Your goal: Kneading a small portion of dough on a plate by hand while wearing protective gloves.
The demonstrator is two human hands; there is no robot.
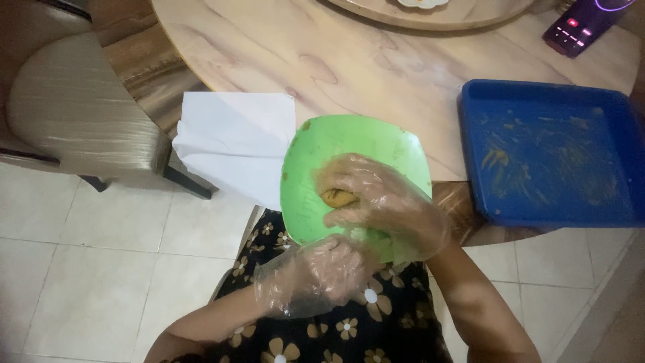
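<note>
Item: green square plastic plate (349,144), held tilted over the person's lap at the near edge of the round marble-patterned tabletop (376,60). Right hand (383,202), in a clear disposable plastic glove, lies across the plate's middle, fingers curled down onto a small yellow-brown lump of food (334,197); the lump sits directly beneath the fingertips, on the plate's lower-left part, so this hand is the nearer one to it. Left hand (316,272), likewise gloved, sits below and nearer the body, closed around the plate's lower rim and bearing it from underneath; the grip itself is partly hidden by the glove's folds. Adjacent: a white sheet of paper (235,144) overhanging the tabletop edge just left of the plate, touching or slipped beneath it; a blue rectangular plastic tray (608,202), smeared with yellow residue, apart to the right.
</note>
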